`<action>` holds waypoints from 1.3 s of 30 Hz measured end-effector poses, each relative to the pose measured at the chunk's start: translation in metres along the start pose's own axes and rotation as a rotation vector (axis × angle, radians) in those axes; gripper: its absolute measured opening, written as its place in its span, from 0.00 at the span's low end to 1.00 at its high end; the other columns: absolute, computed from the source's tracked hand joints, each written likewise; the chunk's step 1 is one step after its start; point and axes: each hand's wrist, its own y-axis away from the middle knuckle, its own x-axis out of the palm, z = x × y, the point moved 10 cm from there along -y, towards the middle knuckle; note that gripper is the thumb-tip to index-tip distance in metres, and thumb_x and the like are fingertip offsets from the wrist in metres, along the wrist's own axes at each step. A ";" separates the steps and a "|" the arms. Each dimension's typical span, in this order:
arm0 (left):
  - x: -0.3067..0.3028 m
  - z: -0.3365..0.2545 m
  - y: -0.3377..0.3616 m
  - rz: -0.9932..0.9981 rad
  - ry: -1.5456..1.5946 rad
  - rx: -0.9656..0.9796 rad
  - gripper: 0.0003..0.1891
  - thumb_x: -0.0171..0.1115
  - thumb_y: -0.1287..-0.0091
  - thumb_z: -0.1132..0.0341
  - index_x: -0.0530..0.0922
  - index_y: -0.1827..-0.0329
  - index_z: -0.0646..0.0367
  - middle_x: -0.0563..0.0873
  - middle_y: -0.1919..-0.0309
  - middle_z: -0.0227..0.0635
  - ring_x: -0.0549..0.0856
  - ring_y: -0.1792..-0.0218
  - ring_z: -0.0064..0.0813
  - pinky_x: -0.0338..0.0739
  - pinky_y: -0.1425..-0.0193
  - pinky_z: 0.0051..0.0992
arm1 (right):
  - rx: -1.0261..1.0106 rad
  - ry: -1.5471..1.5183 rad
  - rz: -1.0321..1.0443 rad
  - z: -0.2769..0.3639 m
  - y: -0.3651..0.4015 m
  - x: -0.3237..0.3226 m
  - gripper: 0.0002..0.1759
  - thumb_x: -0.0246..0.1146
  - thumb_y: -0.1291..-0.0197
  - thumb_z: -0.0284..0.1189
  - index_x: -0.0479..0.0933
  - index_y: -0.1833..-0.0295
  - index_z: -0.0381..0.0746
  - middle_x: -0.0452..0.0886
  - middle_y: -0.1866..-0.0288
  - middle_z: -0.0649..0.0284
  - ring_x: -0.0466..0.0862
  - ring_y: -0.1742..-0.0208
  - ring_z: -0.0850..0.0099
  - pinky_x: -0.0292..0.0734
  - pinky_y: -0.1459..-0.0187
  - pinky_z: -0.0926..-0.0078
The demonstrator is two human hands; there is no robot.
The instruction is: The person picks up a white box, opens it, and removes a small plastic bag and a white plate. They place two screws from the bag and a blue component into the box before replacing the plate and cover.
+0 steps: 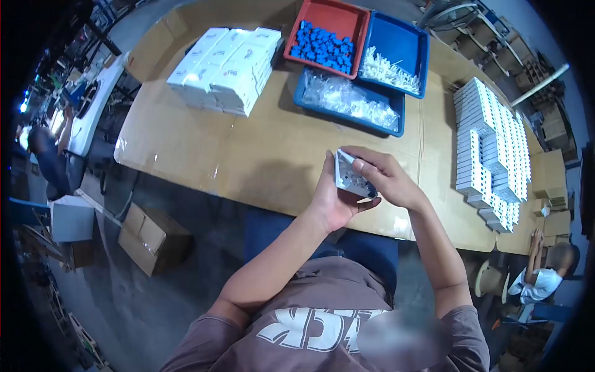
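Close over the table's near side, both my hands hold a small white-edged box (351, 178) whose upper face shows grey with several dark spots. My left hand (333, 201) cradles it from below and the left, thumb up along its side. From the right, my right hand (392, 178) reaches over its top edge, with the thumb on the face and fingers behind. What sits inside the box is too small to name. Beyond my hands lies a blue tray (396, 127) of clear plastic bags (347, 99).
At the back, a red tray (356, 18) holds blue pieces (322, 48); a second blue tray (396, 37) holds white sticks (387, 71). White boxes (226, 65) are stacked left, more boxes (493, 152) right. Other people (548, 276) sit at both sides. A carton (149, 239) is on the floor.
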 end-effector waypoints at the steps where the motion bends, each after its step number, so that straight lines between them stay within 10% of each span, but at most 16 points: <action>1: 0.000 -0.001 -0.001 0.005 0.000 -0.003 0.37 0.38 0.23 0.26 0.74 0.29 0.43 0.80 0.34 0.37 0.80 0.35 0.40 0.80 0.36 0.54 | 0.001 -0.025 -0.004 -0.002 -0.002 -0.001 0.26 0.59 0.20 0.41 0.77 0.30 0.32 0.87 0.43 0.52 0.85 0.43 0.68 0.79 0.40 0.68; 16: 0.001 -0.009 -0.001 -0.058 0.009 0.077 0.35 0.28 0.17 0.34 0.70 0.25 0.46 0.79 0.32 0.37 0.78 0.30 0.39 0.74 0.25 0.50 | 0.037 -0.096 0.067 -0.011 -0.007 0.008 0.28 0.59 0.20 0.45 0.78 0.29 0.34 0.85 0.37 0.57 0.81 0.37 0.71 0.75 0.34 0.69; 22: -0.001 -0.004 -0.002 -0.037 0.106 0.052 0.33 0.39 0.19 0.35 0.73 0.27 0.48 0.81 0.33 0.36 0.80 0.32 0.38 0.73 0.26 0.49 | 0.008 -0.072 0.024 -0.012 -0.006 0.008 0.29 0.57 0.19 0.47 0.79 0.30 0.33 0.85 0.37 0.55 0.82 0.38 0.70 0.75 0.35 0.69; 39: -0.007 -0.001 -0.004 -0.058 0.034 0.099 0.40 0.20 0.19 0.31 0.67 0.23 0.48 0.77 0.31 0.38 0.77 0.29 0.38 0.72 0.24 0.48 | 0.099 -0.107 0.058 -0.025 -0.003 0.015 0.28 0.55 0.18 0.45 0.81 0.32 0.32 0.86 0.38 0.54 0.83 0.42 0.70 0.77 0.38 0.70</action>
